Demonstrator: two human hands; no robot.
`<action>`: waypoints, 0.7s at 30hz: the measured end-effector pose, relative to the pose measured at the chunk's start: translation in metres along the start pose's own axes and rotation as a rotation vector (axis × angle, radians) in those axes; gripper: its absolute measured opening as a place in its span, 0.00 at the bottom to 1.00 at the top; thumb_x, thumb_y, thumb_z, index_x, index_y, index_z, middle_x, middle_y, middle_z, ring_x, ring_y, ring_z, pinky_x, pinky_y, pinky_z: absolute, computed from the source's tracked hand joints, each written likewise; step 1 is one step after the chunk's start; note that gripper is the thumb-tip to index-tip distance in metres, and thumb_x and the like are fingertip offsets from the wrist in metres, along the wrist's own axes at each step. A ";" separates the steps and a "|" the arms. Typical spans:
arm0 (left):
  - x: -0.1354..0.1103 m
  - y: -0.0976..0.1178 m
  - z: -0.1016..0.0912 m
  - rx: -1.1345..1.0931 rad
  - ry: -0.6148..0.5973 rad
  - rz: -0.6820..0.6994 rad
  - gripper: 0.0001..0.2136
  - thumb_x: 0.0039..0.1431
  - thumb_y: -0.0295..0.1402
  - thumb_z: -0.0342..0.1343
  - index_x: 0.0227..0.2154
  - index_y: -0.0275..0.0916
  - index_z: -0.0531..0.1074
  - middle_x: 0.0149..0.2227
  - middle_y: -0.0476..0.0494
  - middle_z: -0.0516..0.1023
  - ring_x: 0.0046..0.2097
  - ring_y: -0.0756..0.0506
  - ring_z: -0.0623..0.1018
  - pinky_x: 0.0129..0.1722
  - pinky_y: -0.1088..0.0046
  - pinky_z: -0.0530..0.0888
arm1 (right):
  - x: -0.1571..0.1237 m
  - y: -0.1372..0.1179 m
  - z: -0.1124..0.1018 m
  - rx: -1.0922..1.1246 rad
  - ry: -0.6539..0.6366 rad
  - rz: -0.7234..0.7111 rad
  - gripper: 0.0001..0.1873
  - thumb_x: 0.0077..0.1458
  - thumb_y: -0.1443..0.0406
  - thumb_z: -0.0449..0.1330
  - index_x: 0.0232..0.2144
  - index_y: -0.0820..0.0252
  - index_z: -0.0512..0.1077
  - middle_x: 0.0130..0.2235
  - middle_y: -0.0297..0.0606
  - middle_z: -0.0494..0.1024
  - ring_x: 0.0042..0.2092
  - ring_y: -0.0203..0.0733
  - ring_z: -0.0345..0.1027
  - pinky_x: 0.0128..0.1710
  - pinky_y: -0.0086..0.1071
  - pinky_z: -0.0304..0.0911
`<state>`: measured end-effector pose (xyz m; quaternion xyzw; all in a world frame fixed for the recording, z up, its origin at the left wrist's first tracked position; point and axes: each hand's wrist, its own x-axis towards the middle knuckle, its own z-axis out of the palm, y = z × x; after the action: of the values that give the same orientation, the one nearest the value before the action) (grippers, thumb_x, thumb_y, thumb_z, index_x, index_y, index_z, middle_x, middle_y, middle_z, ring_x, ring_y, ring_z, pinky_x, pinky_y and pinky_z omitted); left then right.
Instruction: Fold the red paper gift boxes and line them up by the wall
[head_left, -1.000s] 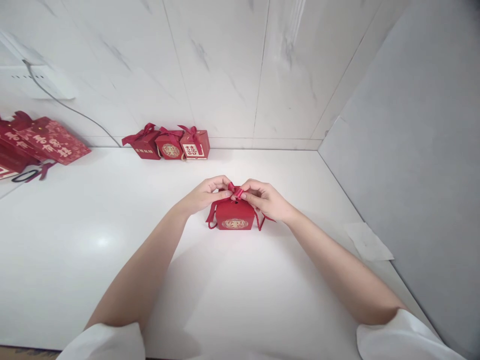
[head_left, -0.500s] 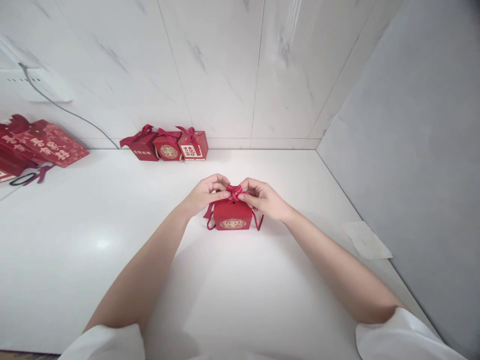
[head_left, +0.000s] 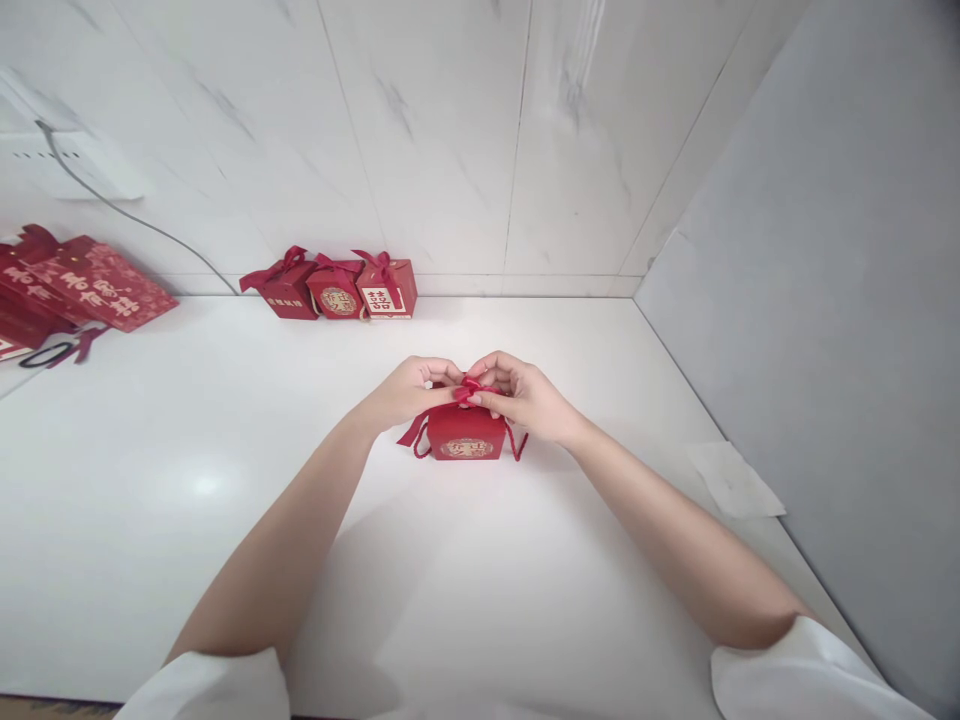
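Observation:
A small red gift box with a gold emblem on its front stands on the white table in front of me. A dark red ribbon sits on its top, with loose ends hanging down both sides. My left hand pinches the ribbon from the left, fingers closed. From the right, my right hand pinches the same ribbon, fingers curled over the box top. The knot itself is partly hidden by my fingertips.
Three finished red boxes with bows stand in a row against the marble back wall. Flat red cartons and a black-handled tool lie at the far left. A white paper scrap rests by the grey right wall.
Both hands have closed in tighter over the ribbon on top of the box, and the left tail now hangs lower. The box stays in about the same spot.

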<state>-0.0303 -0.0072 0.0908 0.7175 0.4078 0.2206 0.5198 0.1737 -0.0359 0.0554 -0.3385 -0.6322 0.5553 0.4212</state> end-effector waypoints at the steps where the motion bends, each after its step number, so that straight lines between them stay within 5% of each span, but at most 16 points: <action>1: 0.000 0.000 0.000 0.033 0.002 0.026 0.12 0.53 0.41 0.62 0.33 0.36 0.76 0.36 0.43 0.79 0.39 0.45 0.77 0.39 0.70 0.72 | 0.000 0.000 0.001 -0.010 0.000 0.000 0.13 0.54 0.60 0.63 0.41 0.57 0.68 0.35 0.36 0.78 0.35 0.36 0.71 0.33 0.29 0.66; 7: -0.001 -0.003 -0.008 0.213 -0.064 0.172 0.11 0.53 0.39 0.61 0.36 0.38 0.75 0.42 0.43 0.77 0.43 0.45 0.76 0.45 0.69 0.72 | -0.001 0.001 0.002 -0.062 0.034 -0.015 0.11 0.54 0.61 0.63 0.37 0.57 0.68 0.33 0.35 0.77 0.35 0.36 0.71 0.32 0.30 0.67; 18: 0.002 -0.005 -0.002 -0.013 0.000 0.076 0.17 0.60 0.47 0.54 0.33 0.36 0.73 0.32 0.45 0.76 0.34 0.49 0.74 0.35 0.73 0.71 | -0.004 -0.009 0.000 -0.098 0.047 -0.024 0.16 0.51 0.59 0.65 0.39 0.54 0.64 0.40 0.34 0.73 0.36 0.36 0.69 0.32 0.31 0.67; 21: 0.003 -0.009 -0.004 -0.056 0.002 0.062 0.17 0.60 0.47 0.54 0.33 0.36 0.73 0.33 0.44 0.77 0.35 0.48 0.74 0.36 0.72 0.71 | -0.004 -0.011 -0.001 -0.106 0.045 0.002 0.14 0.54 0.55 0.62 0.33 0.56 0.65 0.32 0.32 0.73 0.31 0.35 0.67 0.30 0.30 0.64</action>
<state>-0.0347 -0.0015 0.0837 0.7146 0.3797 0.2487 0.5322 0.1769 -0.0404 0.0653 -0.3734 -0.6509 0.5134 0.4163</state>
